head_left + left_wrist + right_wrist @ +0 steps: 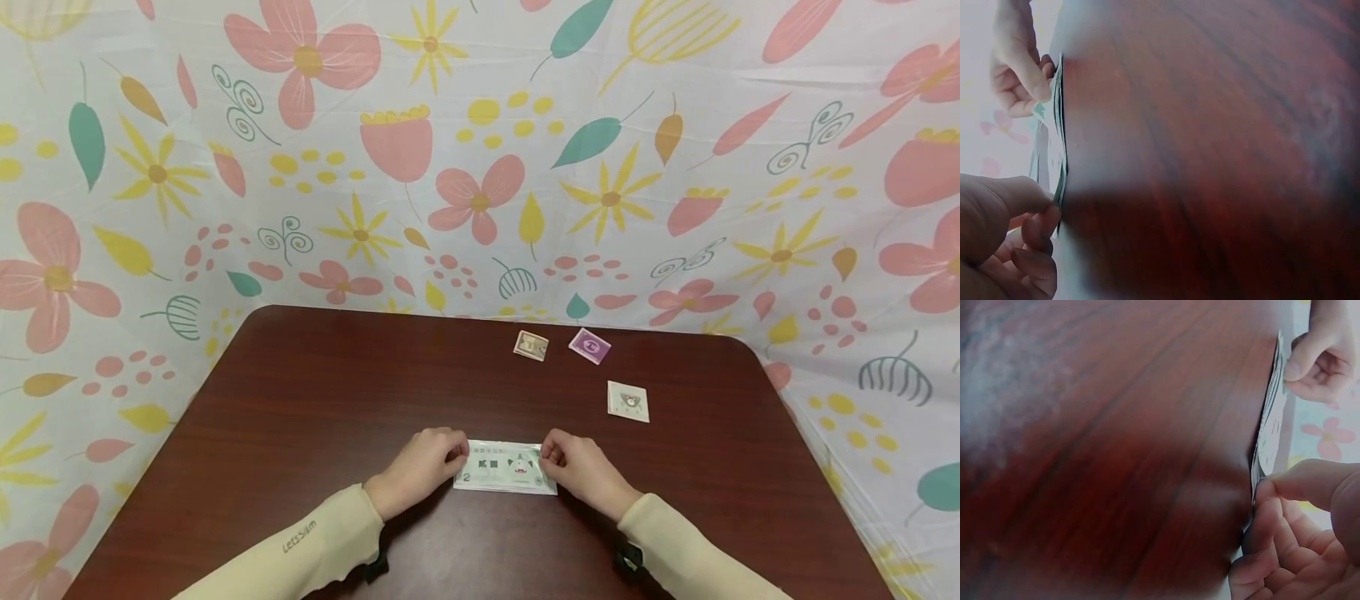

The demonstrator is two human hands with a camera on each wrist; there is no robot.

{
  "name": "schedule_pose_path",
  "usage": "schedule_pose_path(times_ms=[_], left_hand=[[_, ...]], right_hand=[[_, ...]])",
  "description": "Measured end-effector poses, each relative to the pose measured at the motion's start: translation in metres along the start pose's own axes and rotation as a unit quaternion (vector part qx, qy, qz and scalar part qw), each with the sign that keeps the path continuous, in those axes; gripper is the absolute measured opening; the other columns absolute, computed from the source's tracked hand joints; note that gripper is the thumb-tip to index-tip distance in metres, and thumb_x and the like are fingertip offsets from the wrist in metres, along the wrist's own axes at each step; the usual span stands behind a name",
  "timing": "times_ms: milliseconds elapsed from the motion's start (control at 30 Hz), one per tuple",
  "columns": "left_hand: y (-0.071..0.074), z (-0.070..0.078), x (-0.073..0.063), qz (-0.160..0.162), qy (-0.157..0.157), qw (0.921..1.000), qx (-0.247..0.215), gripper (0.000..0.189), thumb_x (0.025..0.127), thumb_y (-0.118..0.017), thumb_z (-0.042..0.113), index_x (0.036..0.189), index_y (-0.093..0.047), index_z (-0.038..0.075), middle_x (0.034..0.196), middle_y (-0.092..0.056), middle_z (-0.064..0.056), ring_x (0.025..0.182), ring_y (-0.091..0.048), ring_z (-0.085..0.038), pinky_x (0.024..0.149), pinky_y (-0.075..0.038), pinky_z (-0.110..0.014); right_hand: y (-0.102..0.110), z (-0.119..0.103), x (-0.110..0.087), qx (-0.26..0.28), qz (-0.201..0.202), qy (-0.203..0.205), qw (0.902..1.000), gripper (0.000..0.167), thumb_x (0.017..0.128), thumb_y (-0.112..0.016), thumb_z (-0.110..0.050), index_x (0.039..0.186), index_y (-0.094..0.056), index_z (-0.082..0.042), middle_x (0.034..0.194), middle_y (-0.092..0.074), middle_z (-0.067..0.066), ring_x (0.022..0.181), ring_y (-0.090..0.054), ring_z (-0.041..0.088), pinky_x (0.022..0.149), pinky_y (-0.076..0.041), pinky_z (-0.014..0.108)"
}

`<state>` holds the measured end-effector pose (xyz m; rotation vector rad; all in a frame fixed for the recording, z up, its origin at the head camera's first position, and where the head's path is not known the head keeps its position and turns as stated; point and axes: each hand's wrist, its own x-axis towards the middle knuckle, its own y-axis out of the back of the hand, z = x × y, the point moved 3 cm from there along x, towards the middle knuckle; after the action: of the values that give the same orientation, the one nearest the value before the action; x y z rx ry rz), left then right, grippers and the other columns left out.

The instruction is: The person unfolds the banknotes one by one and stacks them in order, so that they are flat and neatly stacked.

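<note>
A stack of pale green play banknotes [501,468], printed with a cartoon face and a 2, lies near the middle front of the table. My left hand [422,468] pinches its left end between thumb and curled fingers. At the opposite end my right hand [588,468] pinches the stack the same way. Seen edge-on in the left wrist view, the banknotes [1057,137] form several thin layers that bow slightly between the hands. The right wrist view shows the thumb and forefinger of the right hand [1300,531] at the stack's near end.
Toward the back right of the dark red wooden table [337,383] lie a small folded brown note [531,345], a purple one [590,346] and a pale one [628,402] with a cartoon face. A flower-printed cloth [480,167] hangs behind and beside the table.
</note>
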<state>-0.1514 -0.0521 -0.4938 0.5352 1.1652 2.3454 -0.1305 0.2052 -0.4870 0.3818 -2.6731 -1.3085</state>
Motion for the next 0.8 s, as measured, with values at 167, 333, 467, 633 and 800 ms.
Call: schedule_pose_path(times_ms=[167, 333, 467, 633, 800], left_hand=[[0.000, 0.001, -0.002, 0.016, -0.011, 0.9990, 0.039, 0.012, 0.093, -0.073, 0.005, 0.087, -0.069, 0.015, 0.078, -0.057, 0.009, 0.065, -0.048, -0.002, 0.059, -0.044, -0.022], [0.001, -0.001, -0.004, 0.020, -0.023, 0.9974, 0.065, 0.008, 0.091, -0.076, 0.010, 0.091, -0.071, 0.017, 0.085, -0.062, 0.007, 0.068, -0.056, -0.003, 0.059, -0.047, -0.024], [0.004, -0.001, -0.005, 0.000, -0.020, 0.9985, 0.052, 0.007, 0.091, -0.078, 0.014, 0.096, -0.073, 0.016, 0.091, -0.064, 0.005, 0.075, -0.062, -0.006, 0.063, -0.049, -0.027], [0.005, -0.002, -0.006, -0.011, -0.016, 0.9986, 0.050, 0.010, 0.093, -0.079, 0.019, 0.100, -0.073, 0.016, 0.095, -0.065, 0.004, 0.080, -0.065, -0.010, 0.065, -0.050, -0.027], [0.003, -0.003, -0.007, -0.012, -0.014, 0.9988, 0.046, 0.010, 0.093, -0.079, 0.018, 0.101, -0.073, 0.016, 0.095, -0.065, 0.004, 0.080, -0.065, -0.010, 0.064, -0.050, -0.026]], right_hand=[[-0.001, -0.004, -0.001, -0.023, 0.005, -0.009, 0.9997, 0.019, 0.088, -0.076, -0.007, 0.085, -0.059, -0.017, 0.067, -0.053, -0.011, 0.057, -0.044, 0.002, 0.054, -0.039, 0.023], [-0.001, -0.008, -0.001, -0.046, 0.011, -0.019, 0.9987, 0.023, 0.087, -0.076, -0.008, 0.085, -0.056, -0.019, 0.067, -0.048, -0.012, 0.056, -0.042, 0.003, 0.053, -0.035, 0.025], [-0.001, -0.010, 0.000, -0.054, 0.011, -0.013, 0.9984, 0.021, 0.088, -0.075, -0.007, 0.087, -0.057, -0.019, 0.069, -0.047, -0.011, 0.057, -0.041, 0.004, 0.054, -0.035, 0.026], [0.002, -0.006, 0.002, -0.058, -0.001, -0.010, 0.9983, 0.015, 0.088, -0.077, -0.007, 0.089, -0.065, -0.017, 0.071, -0.049, -0.009, 0.061, -0.043, 0.005, 0.056, -0.037, 0.026], [0.011, 0.005, 0.004, -0.060, -0.004, -0.018, 0.9981, 0.013, 0.089, -0.079, -0.010, 0.092, -0.068, -0.016, 0.074, -0.054, -0.007, 0.066, -0.049, 0.007, 0.059, -0.041, 0.027]])
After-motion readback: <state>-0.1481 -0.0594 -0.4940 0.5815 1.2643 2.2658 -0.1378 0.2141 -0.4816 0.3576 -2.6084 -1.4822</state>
